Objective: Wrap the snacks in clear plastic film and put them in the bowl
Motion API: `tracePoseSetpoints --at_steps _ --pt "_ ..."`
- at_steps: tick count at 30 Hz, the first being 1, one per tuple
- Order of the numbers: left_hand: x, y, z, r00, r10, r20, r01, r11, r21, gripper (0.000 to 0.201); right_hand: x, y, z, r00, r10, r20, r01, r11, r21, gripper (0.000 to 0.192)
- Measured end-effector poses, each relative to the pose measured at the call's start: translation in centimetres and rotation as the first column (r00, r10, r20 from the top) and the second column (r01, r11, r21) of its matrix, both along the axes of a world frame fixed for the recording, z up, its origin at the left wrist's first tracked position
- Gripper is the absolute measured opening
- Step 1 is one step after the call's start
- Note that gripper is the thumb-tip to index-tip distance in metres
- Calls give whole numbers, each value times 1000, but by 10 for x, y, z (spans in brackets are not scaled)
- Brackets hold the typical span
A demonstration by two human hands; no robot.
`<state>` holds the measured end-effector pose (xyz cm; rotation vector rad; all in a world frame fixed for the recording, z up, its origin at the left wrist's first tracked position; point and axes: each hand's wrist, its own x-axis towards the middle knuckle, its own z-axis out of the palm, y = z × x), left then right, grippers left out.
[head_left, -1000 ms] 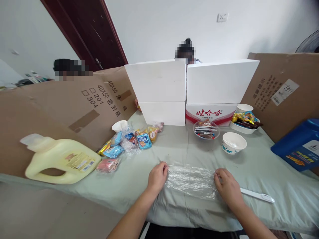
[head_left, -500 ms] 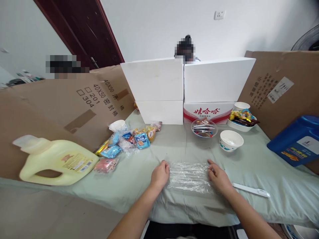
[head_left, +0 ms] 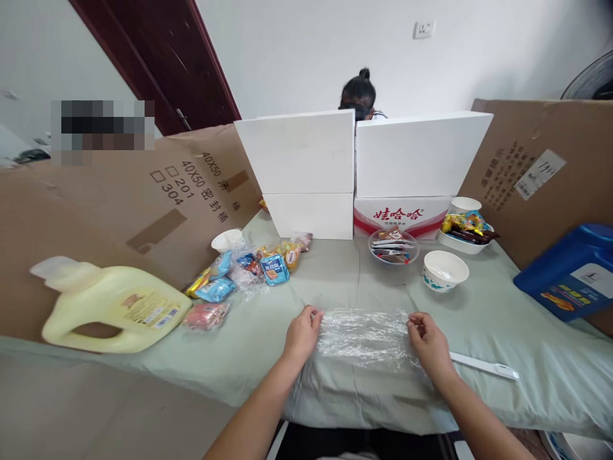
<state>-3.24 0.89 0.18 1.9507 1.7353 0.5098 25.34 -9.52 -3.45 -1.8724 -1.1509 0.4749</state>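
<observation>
Left hand (head_left: 301, 333) pinching the left edge of the clear plastic sheet (head_left: 364, 332), spread flat on the green-covered table (head_left: 479, 332) between both grips; right hand (head_left: 428, 342) curled closed on the sheet's right edge, white strip (head_left: 483, 365) just beside

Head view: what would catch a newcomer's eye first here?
Both hands, left hand and right hand, pinch the ends of a crinkled clear bag on the green cloth. A pale yellow jug lies on its side far left, and bright snack packets sit behind the left hand.
</observation>
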Motion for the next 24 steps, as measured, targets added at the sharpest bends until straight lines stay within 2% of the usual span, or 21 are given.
tracePoseSetpoints --at_steps 2,4,7,8,10,13,16,19,20,22,24 --pt "-2 0 -2 997 -8 74 9 1000 -14 23 -1 -2 5 999 -20 25 20 1000 -12 39" --pt "-3 -2 -6 975 9 224 2 999 -48 34 -2 -5 8 995 -39 90 43 998 -46 41" --pt "-6 -6 -15 855 84 512 -15 990 -137 60 -3 -9 9 976 -18 218 48 990 -132 39" --pt "-8 -7 -18 815 108 569 -17 986 -164 66 -4 -11 8 967 7 254 36 986 -164 38" --pt "-10 -9 -24 798 130 589 -22 982 -187 67 -5 -13 7 947 64 315 9 974 -225 36" --pt "-15 -10 -29 873 102 477 -40 990 -137 52 -8 -15 8 915 117 386 1 956 -292 35" --pt "-18 -9 -27 960 47 276 -42 999 -24 40 -12 -16 10 892 140 430 22 936 -350 35" --pt "-18 -10 -22 998 35 52 -38 997 72 34 -14 -16 12 870 158 468 37 924 -381 34" --pt "-17 -11 -21 999 41 -8 -39 990 139 32 -15 -16 12 862 163 481 41 922 -385 34" --pt "-11 -17 -19 997 25 -78 4 939 344 22 -16 -16 12 848 170 501 47 919 -392 33" --pt "-2 -25 -18 982 -140 -125 185 829 528 12 -18 -16 12 839 175 516 53 916 -397 33"
